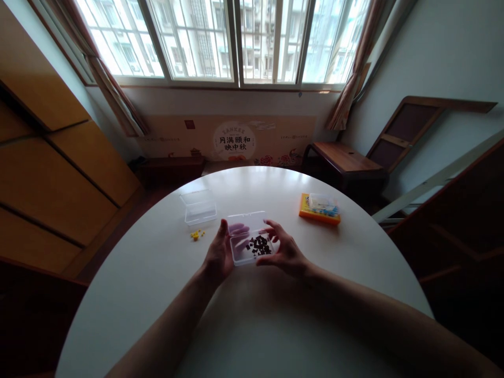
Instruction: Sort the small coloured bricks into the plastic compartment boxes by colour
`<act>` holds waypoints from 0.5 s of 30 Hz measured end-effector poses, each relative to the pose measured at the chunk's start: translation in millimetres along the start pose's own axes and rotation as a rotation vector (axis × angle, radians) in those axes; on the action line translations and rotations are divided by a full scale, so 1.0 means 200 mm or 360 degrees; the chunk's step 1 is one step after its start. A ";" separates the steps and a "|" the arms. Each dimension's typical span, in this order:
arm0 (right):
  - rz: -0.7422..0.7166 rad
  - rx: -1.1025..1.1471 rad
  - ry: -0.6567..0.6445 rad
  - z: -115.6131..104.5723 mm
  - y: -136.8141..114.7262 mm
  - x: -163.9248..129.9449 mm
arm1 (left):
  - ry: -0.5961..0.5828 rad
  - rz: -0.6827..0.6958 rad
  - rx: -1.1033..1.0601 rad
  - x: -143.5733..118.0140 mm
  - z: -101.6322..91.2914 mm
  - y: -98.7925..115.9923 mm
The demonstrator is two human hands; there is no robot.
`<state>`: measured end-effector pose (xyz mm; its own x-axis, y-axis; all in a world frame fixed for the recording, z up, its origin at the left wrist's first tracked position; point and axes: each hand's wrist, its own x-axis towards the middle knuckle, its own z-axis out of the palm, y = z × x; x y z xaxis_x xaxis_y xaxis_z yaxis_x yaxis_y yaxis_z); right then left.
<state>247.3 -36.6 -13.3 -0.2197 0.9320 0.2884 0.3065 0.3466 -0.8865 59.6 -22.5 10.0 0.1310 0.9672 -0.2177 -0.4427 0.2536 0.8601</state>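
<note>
A small clear plastic box (240,256) with its hinged lid raised sits in the middle of the white round table (157,283). Several small dark pieces (260,245) lie inside it. My left hand (219,255) grips the box's left side, with fingers behind the raised lid. My right hand (284,249) holds the box's right side, fingertips near the dark pieces. A few small yellow pieces (196,234) lie loose on the table just left of my left hand.
A second clear box (199,206), open with nothing visible inside, stands farther back on the left. An orange box with a clear container on top (319,208) sits at the back right. Wooden furniture and a window surround the table.
</note>
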 end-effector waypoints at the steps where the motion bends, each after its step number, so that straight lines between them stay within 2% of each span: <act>1: 0.0008 0.0024 0.0014 0.01 -0.01 0.01 | -0.0079 -0.0075 -0.0048 -0.02 0.00 0.01; 3: 0.0025 0.0051 0.0038 0.03 -0.03 0.04 | -0.0225 -0.0126 -0.0118 -0.04 0.00 0.02; 5: 0.0053 0.0071 0.0058 0.05 -0.06 0.08 | -0.0318 -0.0082 -0.0171 -0.07 -0.01 0.03; 9: 0.0079 0.0255 0.0038 0.11 -0.08 0.14 | -0.0372 -0.0041 -0.0210 -0.09 -0.03 0.06; 15: 0.0107 0.0794 0.0002 0.24 -0.09 0.14 | -0.0449 0.0069 -0.0217 -0.09 -0.03 0.08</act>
<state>191.6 -20.9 -6.2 -0.2135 0.9506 0.2252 -0.1603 0.1933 -0.9680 44.2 -36.3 25.8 0.3419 0.9393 -0.0292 -0.5655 0.2305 0.7919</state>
